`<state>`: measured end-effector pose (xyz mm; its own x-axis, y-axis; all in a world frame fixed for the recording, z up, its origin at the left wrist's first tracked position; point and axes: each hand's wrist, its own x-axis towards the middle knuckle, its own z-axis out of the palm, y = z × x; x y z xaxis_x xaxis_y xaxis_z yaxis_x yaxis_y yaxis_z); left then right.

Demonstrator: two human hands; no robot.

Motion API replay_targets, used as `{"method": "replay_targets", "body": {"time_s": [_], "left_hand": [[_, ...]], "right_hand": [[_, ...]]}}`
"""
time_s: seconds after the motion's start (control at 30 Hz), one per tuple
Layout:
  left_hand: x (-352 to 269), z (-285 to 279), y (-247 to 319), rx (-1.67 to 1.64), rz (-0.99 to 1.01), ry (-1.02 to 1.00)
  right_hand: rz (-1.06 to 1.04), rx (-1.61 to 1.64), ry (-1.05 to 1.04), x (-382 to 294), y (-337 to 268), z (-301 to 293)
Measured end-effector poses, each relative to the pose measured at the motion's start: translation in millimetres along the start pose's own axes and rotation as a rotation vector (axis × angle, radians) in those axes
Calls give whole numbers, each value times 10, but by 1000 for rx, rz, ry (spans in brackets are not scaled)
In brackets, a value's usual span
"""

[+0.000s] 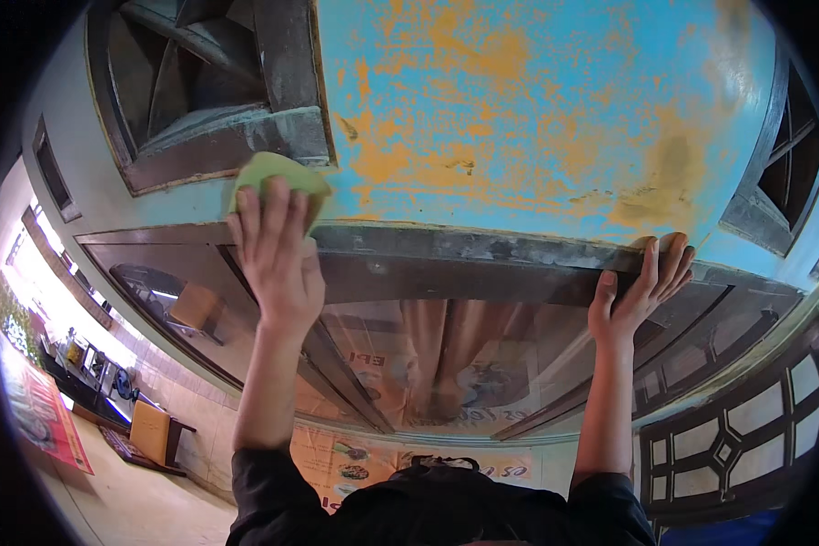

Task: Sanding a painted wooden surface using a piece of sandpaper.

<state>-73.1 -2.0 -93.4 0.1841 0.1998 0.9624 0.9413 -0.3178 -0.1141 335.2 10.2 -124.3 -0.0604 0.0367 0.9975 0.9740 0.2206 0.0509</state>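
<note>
My left hand [273,273] holds a yellow-green pad or folded sheet [273,167] under its fingers, against the painted wall near the lower right corner of a carved wooden vent frame [290,133]. Whether the pad is sponge or abrasive sheet I cannot tell. The wall [519,102] is light blue with patchy orange showing through and a few dark marks. My right hand [638,286] rests with its fingers spread over the dark wooden top rail [450,244] of a window, with fingertips touching the wall's lower edge. Nothing is visible in that hand.
Below the rail, glass panes [375,327] reflect the surroundings. Another vent [757,222] sits at the right, above a panelled door or window [730,437]. Down left are an orange-backed chair [150,430], a table with items [99,372] and a red banner [44,416].
</note>
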Motion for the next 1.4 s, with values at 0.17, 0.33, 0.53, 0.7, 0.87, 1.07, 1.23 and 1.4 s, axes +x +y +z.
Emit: {"method": "replay_targets", "body": {"time_s": [0.17, 0.33, 0.53, 0.7, 0.87, 1.07, 1.23, 1.4], "left_hand": [[12, -14, -16, -39, -7, 61], [66, 6, -135, -29, -76, 97], [-115, 18, -136, 26, 125, 13], [6, -10, -279, -24, -136, 194], [-29, -26, -277, 18, 51, 43], [-80, 32, -67, -4, 211, -5], [66, 111, 6, -128, -2, 109], [118, 230, 682, -87, 196, -43]], "right_hand": [[-1, -5, -13, 21, 2, -22], [-3, -7, -25, -18, 10, -29], [9, 1, -13, -25, 4, -9], [7, -2, -8, -18, -17, 8], [5, 5, 4, -22, -5, -8], [15, 7, -9, -28, -42, -6], [19, 11, -4, -52, -30, -17], [34, 70, -6, -76, -42, -29]]}}
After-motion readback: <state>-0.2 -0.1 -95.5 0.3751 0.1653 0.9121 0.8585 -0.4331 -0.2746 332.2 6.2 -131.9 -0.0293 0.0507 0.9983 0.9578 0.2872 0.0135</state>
